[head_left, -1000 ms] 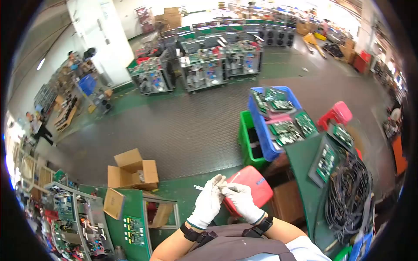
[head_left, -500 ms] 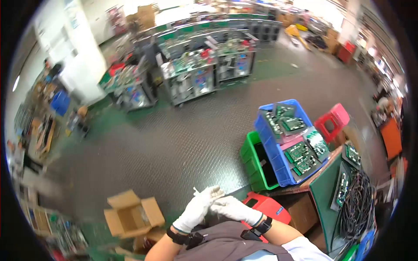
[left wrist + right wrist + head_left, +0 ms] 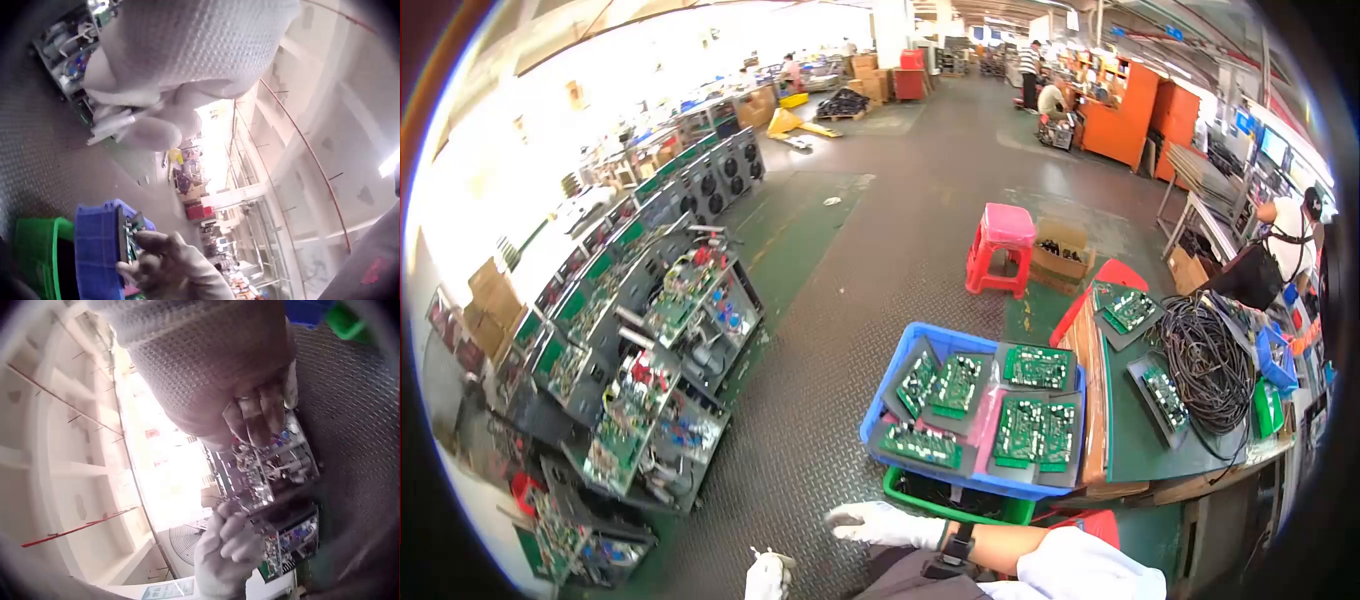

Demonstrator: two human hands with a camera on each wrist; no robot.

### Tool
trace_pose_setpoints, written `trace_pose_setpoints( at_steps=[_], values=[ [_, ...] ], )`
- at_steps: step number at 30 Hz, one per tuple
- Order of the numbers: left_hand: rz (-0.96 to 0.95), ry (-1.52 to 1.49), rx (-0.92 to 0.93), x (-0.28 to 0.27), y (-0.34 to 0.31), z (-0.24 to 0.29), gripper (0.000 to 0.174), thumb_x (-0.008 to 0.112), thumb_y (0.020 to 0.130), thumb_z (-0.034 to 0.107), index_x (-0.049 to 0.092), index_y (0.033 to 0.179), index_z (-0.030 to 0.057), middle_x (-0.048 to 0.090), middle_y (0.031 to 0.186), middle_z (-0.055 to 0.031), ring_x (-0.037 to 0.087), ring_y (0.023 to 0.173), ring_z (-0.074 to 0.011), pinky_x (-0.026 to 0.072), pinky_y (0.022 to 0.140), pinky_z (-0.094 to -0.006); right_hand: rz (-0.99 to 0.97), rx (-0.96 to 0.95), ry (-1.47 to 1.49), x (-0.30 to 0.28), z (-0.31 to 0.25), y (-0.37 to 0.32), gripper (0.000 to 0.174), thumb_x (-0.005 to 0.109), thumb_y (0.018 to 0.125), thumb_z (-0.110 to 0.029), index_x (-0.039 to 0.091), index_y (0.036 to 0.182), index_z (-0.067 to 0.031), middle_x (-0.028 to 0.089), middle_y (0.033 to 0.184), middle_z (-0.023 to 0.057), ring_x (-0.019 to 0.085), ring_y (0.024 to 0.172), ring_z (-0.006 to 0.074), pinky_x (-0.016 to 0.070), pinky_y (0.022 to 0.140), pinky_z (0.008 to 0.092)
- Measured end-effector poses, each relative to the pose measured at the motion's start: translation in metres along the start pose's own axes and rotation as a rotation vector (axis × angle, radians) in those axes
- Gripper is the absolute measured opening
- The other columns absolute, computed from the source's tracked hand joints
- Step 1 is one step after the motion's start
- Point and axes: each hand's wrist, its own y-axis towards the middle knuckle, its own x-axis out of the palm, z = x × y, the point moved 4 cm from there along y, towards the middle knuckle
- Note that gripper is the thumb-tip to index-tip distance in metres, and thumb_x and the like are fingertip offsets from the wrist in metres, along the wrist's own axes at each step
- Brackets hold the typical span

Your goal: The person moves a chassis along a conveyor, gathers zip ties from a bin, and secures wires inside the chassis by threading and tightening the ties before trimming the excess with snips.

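My left hand point(image 3: 768, 576), in a white glove, sits at the bottom edge of the head view. Its fingers are curled round some thin white strips point(image 3: 111, 124), seen clearly in the left wrist view. My right hand point(image 3: 878, 524), also gloved, reaches left with its fingers loosely spread and holds nothing. It hovers over the metal floor just in front of a green crate point(image 3: 920, 506). In the right wrist view the right hand's fingertips point(image 3: 259, 419) hang free, and the fisted left hand point(image 3: 226, 549) is below them.
A blue crate point(image 3: 868, 428) topped with several circuit boards point(image 3: 1025, 428) stands on the green crate. A green-topped table point(image 3: 1128, 450) with coiled black cables point(image 3: 1205, 362) is at the right. Carts of electronics point(image 3: 650, 400) line the left, and a pink stool point(image 3: 1003, 245) stands further off.
The view has swung round to the blue crate and aisle. My hands, joined on the white strips before, have parted and dropped low. The right hand let go.
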Motion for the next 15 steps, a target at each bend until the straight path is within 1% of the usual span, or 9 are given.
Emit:
trace_pose_setpoints(
  at_steps=[2,3,5,6,7,9,12,13,15],
  values=[
    [-0.153,0.232,0.207,-0.011,0.053,0.016,0.031,0.039,0.103,0.028,0.059,0.095,0.0061,0.049,0.069,0.0019,0.045,0.055,-0.0077,0.0379,0.048,-0.0231,0.055,-0.174,-0.079,-0.031,-0.048,0.043,0.058,0.057,0.094,-0.035,0.041,0.141,-0.006,0.049,0.138,0.0165,0.049,0.126,0.0271,0.0385,0.105,0.0389],
    [-0.123,0.619,0.699,-0.013,0.083,0.013,0.019,0.042,0.1,0.018,0.058,0.098,0.0069,0.054,0.075,-0.0064,0.052,0.06,-0.0172,0.0435,0.052,-0.0308,0.084,-0.299,-0.165,-0.045,-0.065,0.068,0.059,0.058,0.094,-0.035,0.039,0.142,-0.0058,0.047,0.14,0.0184,0.048,0.127,0.0288,0.0379,0.106,0.0396],
    [-0.361,-0.097,-0.277,-0.013,0.141,0.023,0.012,0.045,0.094,0.009,0.056,0.098,0.0053,0.055,0.082,-0.017,0.054,0.067,-0.0303,0.0467,0.06,-0.0394,0.144,-0.468,-0.395,-0.062,-0.082,0.114,0.061,0.057,0.093,-0.035,0.037,0.142,-0.0032,0.043,0.142,0.0214,0.045,0.129,0.0306,0.0363,0.107,0.0409],
    [-0.402,0.653,0.266,-0.002,0.166,0.057,0.008,0.049,0.09,0.008,0.056,0.095,0.0062,0.057,0.085,-0.0169,0.054,0.072,-0.0344,0.0478,0.066,-0.0432,0.166,-0.582,-0.425,-0.072,-0.086,0.136,0.061,0.055,0.094,-0.036,0.036,0.142,-0.002,0.044,0.141,0.0201,0.045,0.128,0.0284,0.0376,0.106,0.0394],
    [-0.405,0.524,0.194,0.002,0.197,0.077,0.011,0.054,0.089,0.012,0.056,0.098,0.0054,0.06,0.087,-0.0115,0.056,0.073,-0.0296,0.0477,0.066,-0.0419,0.183,-0.694,-0.461,-0.081,-0.087,0.156,0.062,0.054,0.095,-0.036,0.035,0.142,-0.0008,0.044,0.141,0.0187,0.046,0.127,0.0262,0.039,0.105,0.0379],
    [-0.524,0.514,0.163,0.016,0.281,0.094,0.012,0.053,0.09,0.013,0.056,0.098,0.0051,0.06,0.087,-0.0103,0.056,0.073,-0.0283,0.0475,0.065,-0.0409,0.276,-0.765,-0.535,-0.11,-0.084,0.202,0.049,0.059,0.09,-0.032,0.054,0.127,-0.0007,0.062,0.114,0.0218,0.06,0.105,0.0384,0.049,0.09,0.0427],
    [-0.776,0.512,-0.039,0.021,0.397,0.121,0.014,0.052,0.093,0.015,0.057,0.1,0.0041,0.061,0.087,-0.0067,0.057,0.072,-0.0244,0.0468,0.063,-0.0381,0.505,-0.661,-0.434,-0.19,-0.072,0.238,0.054,0.056,0.091,-0.037,0.048,0.131,-0.0009,0.061,0.11,0.0236,0.06,0.1,0.0399,0.0497,0.087,0.0448],
    [-0.829,0.551,-0.033,0.033,0.428,0.151,0.014,0.052,0.093,0.015,0.057,0.1,0.0041,0.061,0.087,-0.0067,0.057,0.072,-0.0244,0.0468,0.063,-0.0381,0.676,-0.604,-0.202,-0.225,-0.051,0.246,0.053,0.055,0.093,-0.034,0.045,0.133,-0.0004,0.06,0.114,0.0186,0.059,0.101,0.0306,0.0489,0.088,0.0387],
    [-0.95,0.574,0.353,0.084,0.465,0.235,0.025,0.043,0.1,0.021,0.062,0.098,0.0043,0.06,0.075,-0.0048,0.055,0.063,-0.0164,0.0442,0.058,-0.0298,1.024,-0.479,0.278,-0.276,-0.009,0.231,0.051,0.052,0.098,-0.027,0.04,0.139,0.0005,0.058,0.123,0.0086,0.057,0.104,0.012,0.0472,0.091,0.0265]
  ],
)
